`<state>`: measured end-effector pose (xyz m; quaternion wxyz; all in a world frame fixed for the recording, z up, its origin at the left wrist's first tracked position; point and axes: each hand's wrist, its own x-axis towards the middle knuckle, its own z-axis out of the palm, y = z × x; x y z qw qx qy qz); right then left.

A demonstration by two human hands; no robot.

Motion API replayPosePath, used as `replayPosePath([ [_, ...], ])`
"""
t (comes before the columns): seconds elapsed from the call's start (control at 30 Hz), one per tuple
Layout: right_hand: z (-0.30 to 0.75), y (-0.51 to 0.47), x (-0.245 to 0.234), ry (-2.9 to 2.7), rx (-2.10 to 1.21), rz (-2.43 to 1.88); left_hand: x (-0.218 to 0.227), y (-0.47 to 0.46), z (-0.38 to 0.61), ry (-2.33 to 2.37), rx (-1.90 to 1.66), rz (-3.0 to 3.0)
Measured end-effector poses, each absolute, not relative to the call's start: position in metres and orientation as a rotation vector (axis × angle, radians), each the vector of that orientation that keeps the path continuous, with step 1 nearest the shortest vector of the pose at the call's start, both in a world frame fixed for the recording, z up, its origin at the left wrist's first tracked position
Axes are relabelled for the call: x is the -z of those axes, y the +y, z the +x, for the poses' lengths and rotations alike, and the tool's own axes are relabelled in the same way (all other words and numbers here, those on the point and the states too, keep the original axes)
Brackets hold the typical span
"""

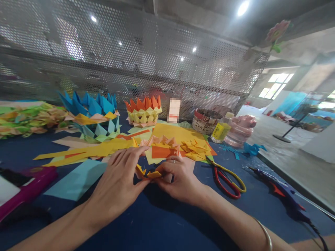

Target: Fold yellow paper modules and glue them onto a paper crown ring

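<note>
Between my hands is a ring of folded paper (167,141), with pink points at its far side and orange-yellow points near me. My left hand (121,172) grips its left side, thumb at the near edge and fingers curled over the top. My right hand (180,179) pinches a folded yellow paper piece (154,174) at the near right of the ring. Fingers partly cover the ring's sides. Just beyond it lie a pile of folded yellow pieces (196,149) and an orange paper sheet (162,152).
Scissors (227,179) and a blue glue gun (280,190) lie at right. A yellow-labelled bottle (221,129), a pink jug (239,130) and a woven basket (205,122) stand behind. Blue (91,104) and orange-yellow (143,111) folded-paper crowns stand back left. A purple tool (34,179) lies left.
</note>
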<state>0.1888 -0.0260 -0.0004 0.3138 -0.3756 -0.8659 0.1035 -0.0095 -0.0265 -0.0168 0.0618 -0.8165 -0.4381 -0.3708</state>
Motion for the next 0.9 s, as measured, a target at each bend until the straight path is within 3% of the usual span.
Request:
replayPosePath([
  [0.67,0.182,-0.033,-0.002,-2.262,-0.372,-0.999,0.004,-0.032,-0.012,-1.18,1.015,-2.653],
  [0.9,0.181,-0.033,-0.003,-2.4,-0.235,-1.037,0.003,-0.033,-0.013,-1.228,1.034,-2.697],
])
